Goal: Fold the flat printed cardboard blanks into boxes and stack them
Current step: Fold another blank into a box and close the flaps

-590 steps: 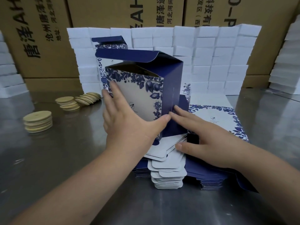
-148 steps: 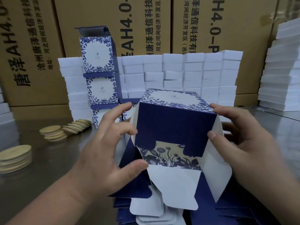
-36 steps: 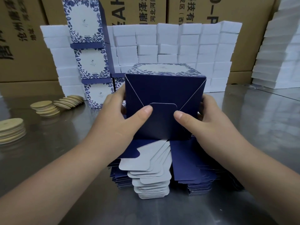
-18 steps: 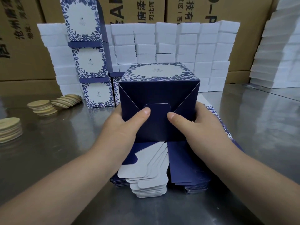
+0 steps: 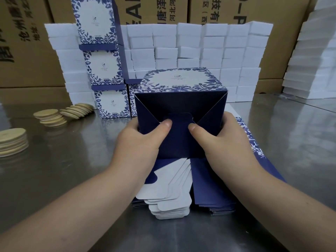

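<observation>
A navy box (image 5: 180, 104) with a blue floral panel on top lies on its side, its folded bottom facing me. My left hand (image 5: 140, 140) and my right hand (image 5: 223, 140) grip its two sides, both thumbs pressing the centre tab into the bottom flaps. The box rests over a pile of flat blanks (image 5: 174, 197) with white tabs fanned toward me. A column of three folded boxes (image 5: 107, 70) stands behind at the left, with part of another box (image 5: 132, 99) beside its base.
White foam blocks (image 5: 200, 48) form a wall behind, more (image 5: 312, 57) at the right. Brown cartons (image 5: 27, 42) stand at the back. Round wooden discs (image 5: 52, 116) and another disc pile (image 5: 12, 142) lie on the steel table (image 5: 63, 170) at the left.
Over the last second my thumbs have pushed the centre tab deeper into the bottom flaps, and the box has sunk slightly toward the blanks. Earlier, the bottom flaps stood open.
</observation>
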